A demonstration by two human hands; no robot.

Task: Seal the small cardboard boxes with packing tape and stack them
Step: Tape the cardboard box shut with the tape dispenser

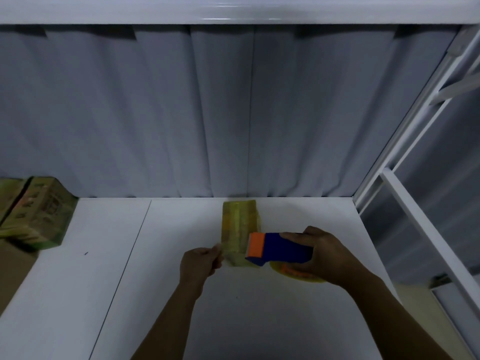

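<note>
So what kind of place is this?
Probably a small packing station: a white table before grey curtains, cardboard boxes piled at the left, and a tape dispenser in the right hand.

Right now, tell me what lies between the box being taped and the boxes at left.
Nothing visible: bare table separates the box from the left boxes. The left hand pinches tape at its near end; the right hand holds the tape dispenser.

- One tape dispenser (279, 249)
- One tape roll (298, 276), under the dispenser
- One small cardboard box (239, 224), touching its left end
- One tape strip (219, 248), just left of it
- Two hands: right hand (330, 258) on the dispenser, left hand (197, 263) left of it
- Stacked boxes (41, 211) far left of it: at least two
</note>
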